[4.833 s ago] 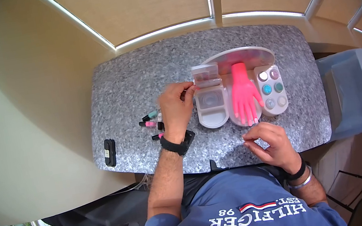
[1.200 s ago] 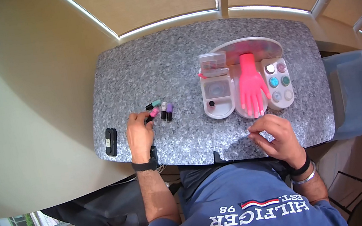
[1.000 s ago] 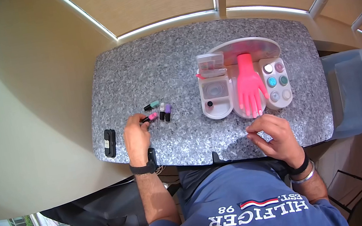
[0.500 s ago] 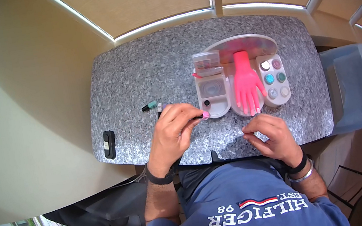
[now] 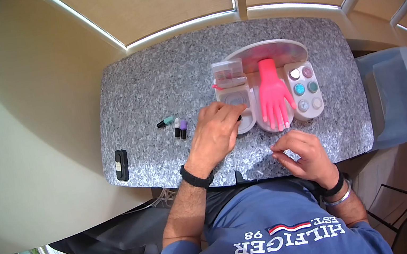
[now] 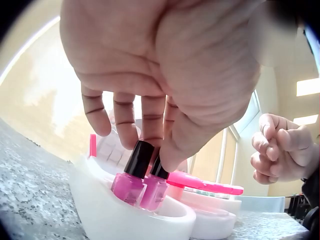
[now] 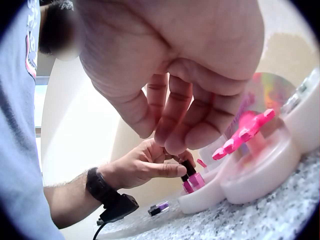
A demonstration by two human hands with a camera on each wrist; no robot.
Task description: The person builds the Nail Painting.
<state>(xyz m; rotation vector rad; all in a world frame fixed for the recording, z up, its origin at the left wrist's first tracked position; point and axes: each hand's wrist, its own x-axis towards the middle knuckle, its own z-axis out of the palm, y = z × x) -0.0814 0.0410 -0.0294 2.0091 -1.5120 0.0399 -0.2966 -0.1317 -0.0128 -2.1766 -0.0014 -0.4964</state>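
Note:
My left hand reaches over the left tray of a white manicure stand. In the left wrist view, its thumb and fingers pinch the black cap of a pink nail polish bottle, low inside the tray. Right beside that bottle, a second pink nail polish bottle leans in the same tray. My right hand holds nothing, its fingers loosely curled, near the table's front. Just beyond it, a bright pink model hand points its fingers toward me, between the two side trays.
Green, clear and purple nail polish bottles lie left of the stand. Several small glitter jars fill its right tray. A black case lies at the table's left edge. A bluish plastic bin stands to the right.
My left hand picked up a pink nail polish bottle from the left group and carried it right into the tray, where another bottle was put earlier. The right hand has hardly moved.

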